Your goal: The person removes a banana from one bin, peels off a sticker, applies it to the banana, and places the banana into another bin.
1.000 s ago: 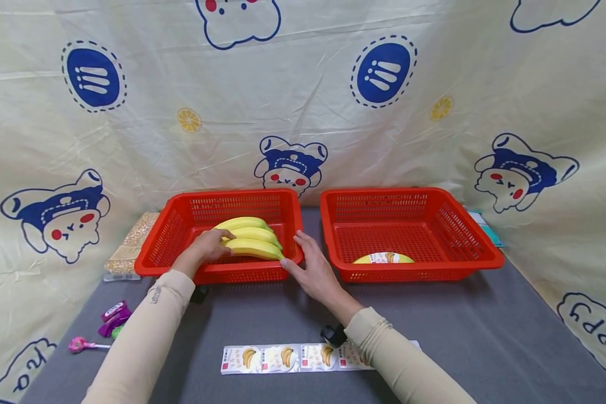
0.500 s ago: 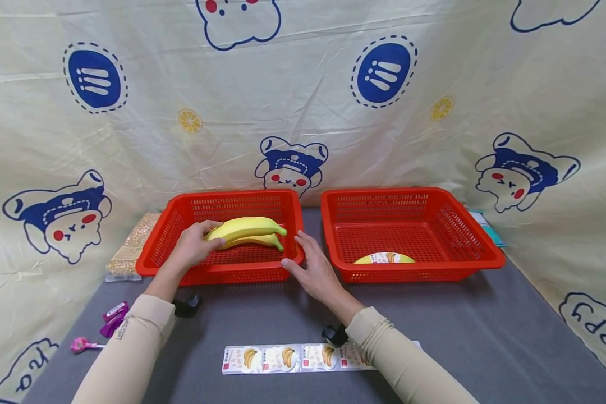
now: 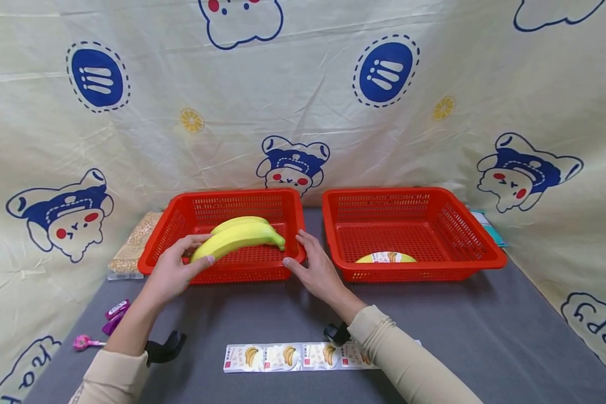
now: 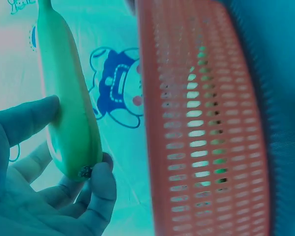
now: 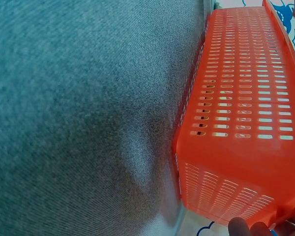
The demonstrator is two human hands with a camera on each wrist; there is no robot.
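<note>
In the head view my left hand (image 3: 174, 272) grips the blunt end of a yellow banana (image 3: 234, 238), which is raised and slanted above the near side of the left red basket (image 3: 252, 274). Its stem points right. The left wrist view has the thumb on one side of the banana (image 4: 69, 98) and curled fingers at its dark tip. Behind it, at least one more banana (image 3: 239, 220) lies in that basket. My right hand (image 3: 320, 275) touches the basket's near right corner, thumb on the front rim and fingers along the right side. Only fingertips (image 5: 259, 229) show in the right wrist view.
A second red basket (image 3: 409, 274) stands to the right, holding a banana with a label (image 3: 386, 257). A strip of banana-printed labels (image 3: 283, 357) lies in front. At left are a bag of kernels (image 3: 133, 245), purple candies (image 3: 115, 317) and a lollipop (image 3: 82, 342).
My left hand has taken hold of a banana, lifted it and drawn it left and towards me, away from the others in the basket. The right hand stays at the corner.
</note>
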